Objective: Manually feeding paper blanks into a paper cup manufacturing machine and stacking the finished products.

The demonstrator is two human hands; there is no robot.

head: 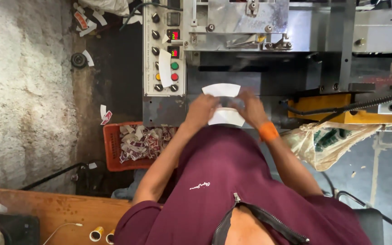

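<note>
Both my hands are raised in front of a grey metal machine (250,27). My left hand (201,110) and my right hand (252,109) together grip a stack of white, fan-shaped paper blanks (225,117) from its two ends. A second white curved blank (222,89) shows just above the hands, against the machine's dark opening; whether it is part of the held stack I cannot tell. An orange band (268,131) circles my right wrist. My maroon shirt hides everything below the hands.
A control panel (165,50) with knobs, coloured buttons and red displays stands left of the hands. An orange crate (112,147) of paper scraps sits on the floor at lower left. A plastic bag (330,143) hangs at right. A wooden bench (60,213) is at bottom left.
</note>
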